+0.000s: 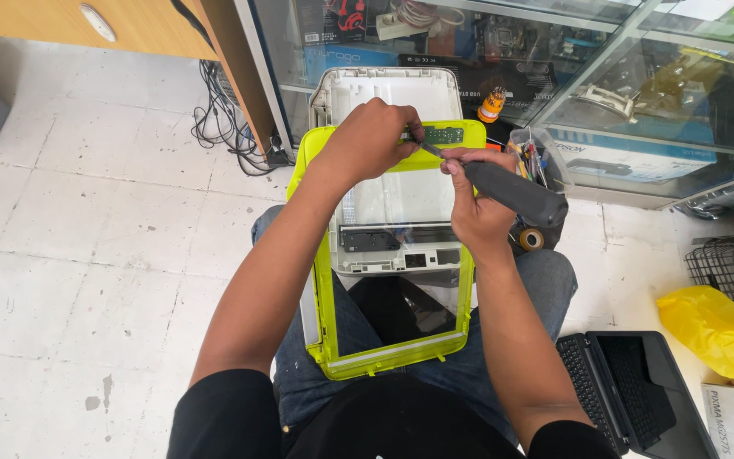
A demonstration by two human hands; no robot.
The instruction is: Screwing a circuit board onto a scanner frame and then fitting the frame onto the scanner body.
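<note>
Lime-green and white plastic makes up the biggest thing in view: a scanner lid frame (384, 353) resting across the person's lap, with a white printer body (388, 89) on the tiled floor (70, 212) beyond it at twelve o'clock. At four o'clock from the frame a black laptop (630, 391) lies open on the floor, and a yellow bag (715, 331) sits at three o'clock.

The left hand (371, 140) is closed over the frame's top edge, fingers curled down beside a small green circuit board (443, 134) set into that edge. The right hand (477, 208) is wrapped fully around a dark grey electric screwdriver (516, 191), whose thin bit points toward ten o'clock and meets the board's lower left corner.

Judging from this, the bit could slip off the small screw, because the tool comes in at a slant rather than square, and scrape the board or jab the left fingertips just beside it. The frame is only balanced on the thighs, so heavy pressing might tip it. A freed screw could drop through the open frame and roll away on the floor.
</note>
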